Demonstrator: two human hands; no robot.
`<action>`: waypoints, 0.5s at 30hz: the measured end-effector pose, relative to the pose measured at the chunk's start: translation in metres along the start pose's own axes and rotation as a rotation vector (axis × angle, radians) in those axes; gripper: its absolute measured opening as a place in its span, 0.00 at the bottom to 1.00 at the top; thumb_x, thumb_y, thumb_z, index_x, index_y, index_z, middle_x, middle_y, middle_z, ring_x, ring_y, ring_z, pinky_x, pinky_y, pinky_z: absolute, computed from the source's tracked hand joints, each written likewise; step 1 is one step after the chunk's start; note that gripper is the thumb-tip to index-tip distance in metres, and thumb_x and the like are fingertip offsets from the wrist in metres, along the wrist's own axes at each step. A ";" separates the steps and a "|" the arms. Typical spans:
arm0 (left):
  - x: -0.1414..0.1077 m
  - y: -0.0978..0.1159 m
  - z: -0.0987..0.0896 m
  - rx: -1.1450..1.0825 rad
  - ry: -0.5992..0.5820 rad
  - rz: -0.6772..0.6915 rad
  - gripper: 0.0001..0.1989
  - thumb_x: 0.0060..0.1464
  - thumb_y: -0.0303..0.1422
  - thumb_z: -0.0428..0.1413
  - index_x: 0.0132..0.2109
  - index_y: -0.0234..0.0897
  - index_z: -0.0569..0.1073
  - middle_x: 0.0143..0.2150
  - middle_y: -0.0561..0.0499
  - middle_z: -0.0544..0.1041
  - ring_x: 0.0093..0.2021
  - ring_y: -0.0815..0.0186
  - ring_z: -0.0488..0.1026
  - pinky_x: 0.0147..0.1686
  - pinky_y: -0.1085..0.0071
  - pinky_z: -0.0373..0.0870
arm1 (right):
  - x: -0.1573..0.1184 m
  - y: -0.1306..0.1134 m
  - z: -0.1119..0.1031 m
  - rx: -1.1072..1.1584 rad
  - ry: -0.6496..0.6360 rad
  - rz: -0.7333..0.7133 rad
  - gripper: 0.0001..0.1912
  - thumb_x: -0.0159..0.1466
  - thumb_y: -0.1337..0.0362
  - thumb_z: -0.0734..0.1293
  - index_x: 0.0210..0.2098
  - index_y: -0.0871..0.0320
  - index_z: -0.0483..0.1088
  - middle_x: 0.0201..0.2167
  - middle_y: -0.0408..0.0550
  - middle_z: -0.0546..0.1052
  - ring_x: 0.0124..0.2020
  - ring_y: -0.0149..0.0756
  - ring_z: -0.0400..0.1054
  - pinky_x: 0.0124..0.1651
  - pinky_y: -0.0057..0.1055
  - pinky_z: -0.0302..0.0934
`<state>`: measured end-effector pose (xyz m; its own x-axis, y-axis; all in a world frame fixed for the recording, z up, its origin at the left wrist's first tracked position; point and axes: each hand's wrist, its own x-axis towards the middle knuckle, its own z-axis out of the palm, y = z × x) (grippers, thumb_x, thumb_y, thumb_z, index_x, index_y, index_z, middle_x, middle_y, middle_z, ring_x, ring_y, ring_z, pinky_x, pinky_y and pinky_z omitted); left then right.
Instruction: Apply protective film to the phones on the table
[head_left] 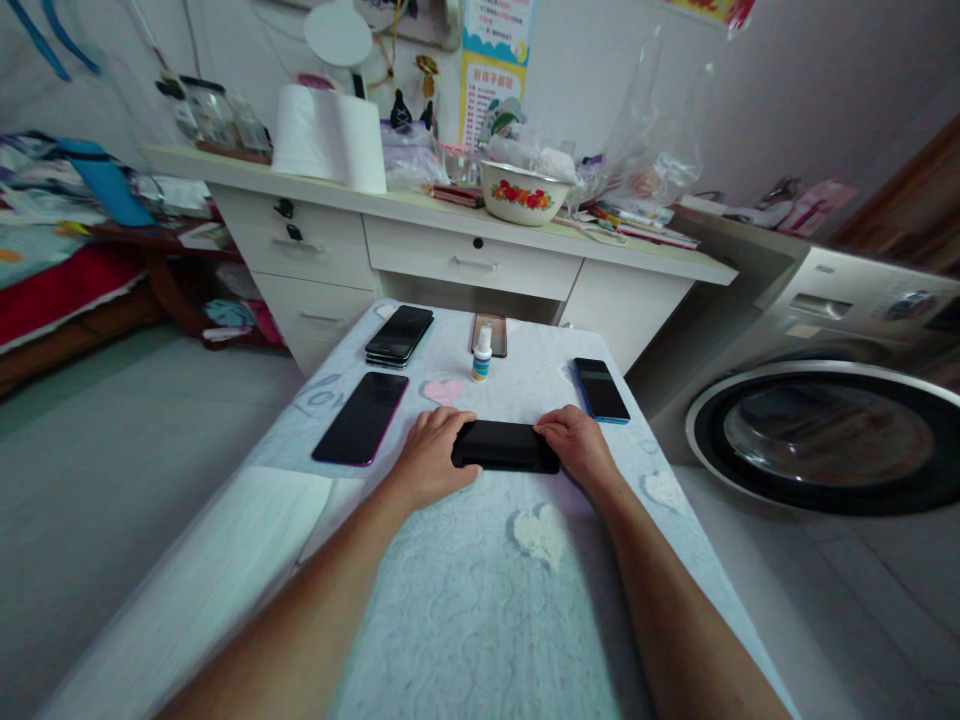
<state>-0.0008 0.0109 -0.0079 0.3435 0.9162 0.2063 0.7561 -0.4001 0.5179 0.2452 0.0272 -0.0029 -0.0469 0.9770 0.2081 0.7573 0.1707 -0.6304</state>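
A black smartphone (505,447) lies sideways between my hands, its dark face up. My left hand (435,452) grips its left end, thumb along the near edge and fingers over the far edge. At the other end, my right hand (576,440) pinches the far right corner with bent fingers. To the left rests a larger phone with a magenta edge (361,418). Behind that sits a stack of phones (400,334). A small white spray bottle (481,356) stands upright beyond the held phone. On the right is a phone with a blue edge (601,390).
A brown rectangular tray or case (498,338) lies behind the bottle. The cloth-covered table (480,600) reaches toward a white desk (420,232) bearing a paper roll (330,138) and a flowered bowl (523,193). A washing machine (840,330) stands at the right.
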 end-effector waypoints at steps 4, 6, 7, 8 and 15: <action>0.000 0.001 -0.001 -0.005 -0.006 -0.012 0.29 0.42 0.36 0.58 0.54 0.43 0.63 0.52 0.48 0.65 0.51 0.54 0.61 0.52 0.59 0.60 | 0.003 0.001 0.001 -0.039 0.027 -0.007 0.08 0.58 0.64 0.64 0.30 0.57 0.76 0.31 0.47 0.74 0.35 0.34 0.68 0.40 0.28 0.59; 0.000 0.001 -0.001 -0.009 -0.006 -0.010 0.29 0.42 0.36 0.58 0.54 0.44 0.63 0.52 0.48 0.65 0.51 0.54 0.61 0.52 0.59 0.60 | 0.003 0.001 0.001 -0.058 0.040 -0.017 0.08 0.59 0.64 0.64 0.31 0.57 0.76 0.31 0.47 0.74 0.35 0.34 0.67 0.41 0.28 0.59; 0.000 0.000 0.000 -0.011 -0.005 -0.007 0.29 0.42 0.36 0.58 0.54 0.44 0.63 0.52 0.48 0.65 0.51 0.54 0.61 0.52 0.59 0.60 | 0.004 0.001 0.001 -0.064 0.044 -0.022 0.08 0.59 0.64 0.64 0.31 0.58 0.76 0.32 0.47 0.74 0.35 0.34 0.67 0.41 0.28 0.59; 0.000 0.000 0.000 -0.012 -0.002 -0.005 0.29 0.42 0.36 0.58 0.54 0.44 0.63 0.52 0.48 0.65 0.51 0.54 0.61 0.52 0.59 0.60 | 0.004 0.001 0.001 -0.070 0.050 -0.026 0.08 0.59 0.64 0.64 0.31 0.58 0.76 0.32 0.47 0.74 0.35 0.34 0.67 0.41 0.28 0.59; 0.000 -0.002 0.002 -0.015 0.009 0.001 0.29 0.42 0.37 0.58 0.54 0.44 0.63 0.51 0.49 0.66 0.51 0.54 0.61 0.52 0.58 0.60 | 0.006 0.001 0.005 -0.089 0.075 -0.002 0.09 0.59 0.64 0.63 0.31 0.58 0.76 0.32 0.47 0.74 0.35 0.34 0.68 0.42 0.29 0.59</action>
<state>-0.0012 0.0116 -0.0102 0.3394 0.9158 0.2146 0.7472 -0.4011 0.5300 0.2422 0.0343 -0.0057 -0.0022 0.9636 0.2673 0.8120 0.1577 -0.5619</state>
